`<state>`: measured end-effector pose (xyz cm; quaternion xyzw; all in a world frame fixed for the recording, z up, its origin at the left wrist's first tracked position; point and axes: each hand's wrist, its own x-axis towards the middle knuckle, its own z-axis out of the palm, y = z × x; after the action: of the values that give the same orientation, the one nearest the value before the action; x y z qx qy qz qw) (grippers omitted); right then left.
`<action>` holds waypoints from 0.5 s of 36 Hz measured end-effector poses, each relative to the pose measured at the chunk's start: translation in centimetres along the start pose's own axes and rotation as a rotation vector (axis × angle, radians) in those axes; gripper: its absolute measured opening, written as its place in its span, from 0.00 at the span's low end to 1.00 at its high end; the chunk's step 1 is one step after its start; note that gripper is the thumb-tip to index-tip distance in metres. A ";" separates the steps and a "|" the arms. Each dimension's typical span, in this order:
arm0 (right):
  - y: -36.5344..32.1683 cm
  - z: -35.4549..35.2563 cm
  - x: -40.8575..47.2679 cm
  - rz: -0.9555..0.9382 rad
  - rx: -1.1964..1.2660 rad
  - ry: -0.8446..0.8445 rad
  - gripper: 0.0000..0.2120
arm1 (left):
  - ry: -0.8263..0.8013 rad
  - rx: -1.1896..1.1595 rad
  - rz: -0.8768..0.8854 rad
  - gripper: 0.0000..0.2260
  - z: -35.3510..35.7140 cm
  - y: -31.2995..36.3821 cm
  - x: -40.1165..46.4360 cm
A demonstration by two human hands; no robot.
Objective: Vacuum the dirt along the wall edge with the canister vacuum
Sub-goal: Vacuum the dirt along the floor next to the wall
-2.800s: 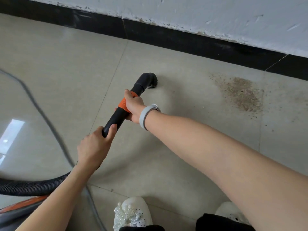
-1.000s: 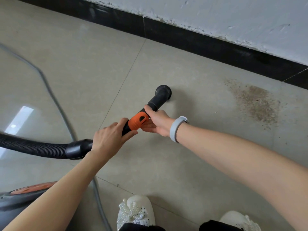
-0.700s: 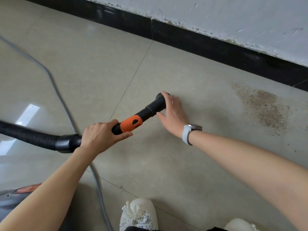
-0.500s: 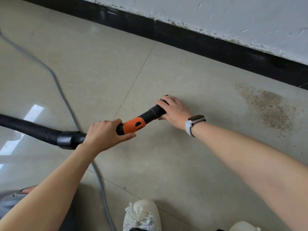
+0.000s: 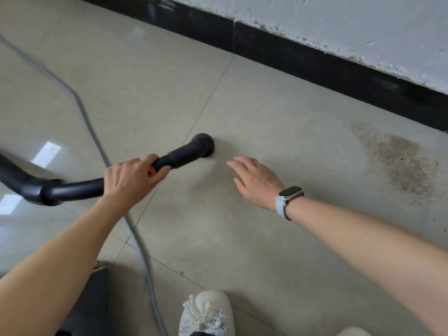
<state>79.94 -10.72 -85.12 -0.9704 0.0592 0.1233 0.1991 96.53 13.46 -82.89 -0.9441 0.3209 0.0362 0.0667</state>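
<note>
Black wand (image 5: 179, 157) gripped by left hand (image 5: 132, 177); right hand (image 5: 257, 181) hovers, fingers spread.

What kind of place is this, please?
Probably an indoor room, seen at its wall edge: glossy tiled floor, black baseboard under a chipped painted wall, and a vacuum wand in use.

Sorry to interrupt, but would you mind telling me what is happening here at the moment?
A person is vacuuming a tiled floor beside a wall. The left hand grips the black vacuum wand, whose round nozzle sits on the floor. The right hand is open and holds nothing, hovering just right of the nozzle. The brown dirt patch near the black baseboard lies further right, not yet reached.
</note>
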 end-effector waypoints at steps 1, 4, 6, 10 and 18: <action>0.1 0.5 -0.4 -0.039 -0.043 -0.034 0.23 | -0.009 -0.011 -0.046 0.20 0.1 -0.8 0.1; 0.4 2.2 -1.6 -0.124 -0.123 -0.126 0.23 | -0.062 -0.042 -0.134 0.20 0.4 -2.8 0.1; 0.5 2.9 -2.2 -0.145 -0.128 -0.179 0.23 | -0.132 -0.084 -0.132 0.20 0.7 -4.0 -0.3; 0.8 3.5 -2.7 -0.181 -0.162 -0.201 0.23 | -0.218 -0.175 -0.050 0.17 1.0 -5.1 -2.3; 1.0 4.6 -5.5 -0.196 -0.343 -0.358 0.32 | -0.232 -0.128 0.214 0.21 1.2 -1.3 -5.9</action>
<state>73.45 -9.45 -88.14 -0.9537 -0.0930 0.2816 0.0502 92.60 18.22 -83.29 -0.8963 0.4068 0.1724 0.0387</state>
